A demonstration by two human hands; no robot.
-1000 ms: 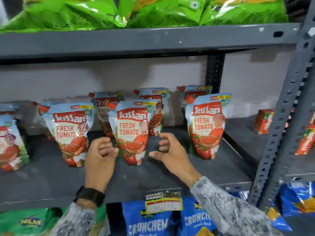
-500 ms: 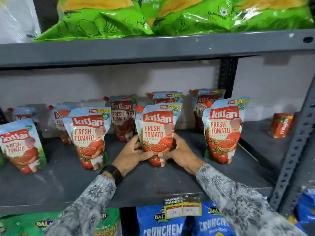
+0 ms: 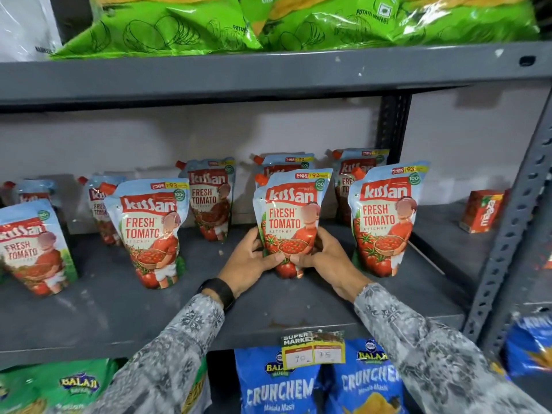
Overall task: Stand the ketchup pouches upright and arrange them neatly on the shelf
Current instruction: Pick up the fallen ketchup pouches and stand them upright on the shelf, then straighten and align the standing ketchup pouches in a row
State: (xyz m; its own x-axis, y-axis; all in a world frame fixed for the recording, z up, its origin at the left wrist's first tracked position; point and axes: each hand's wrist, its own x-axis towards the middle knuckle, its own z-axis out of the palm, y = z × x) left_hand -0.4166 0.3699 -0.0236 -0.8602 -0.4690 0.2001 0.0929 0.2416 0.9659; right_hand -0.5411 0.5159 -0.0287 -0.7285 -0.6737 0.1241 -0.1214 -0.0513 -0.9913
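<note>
Head: left hand (image 3: 249,258), right hand (image 3: 325,255) clasp ketchup pouch (image 3: 291,216).

Green potato-wafer bags (image 3: 268,25) fill upper shelf, top of frame, w/ a white bag (image 3: 24,28) at upper left corner. Red Maaza carton (image 3: 481,211) stands alone mid-right, on next bay's shelf. Yellow "Super Market" price tag (image 3: 313,349) clipped to shelf edge, bottom centre; handwritten 90 & 75. Below it, blue Crunchem bags (image 3: 322,383). Green Balaji bag (image 3: 56,386) lower left. Another blue bag (image 3: 530,342) lower right.
</note>
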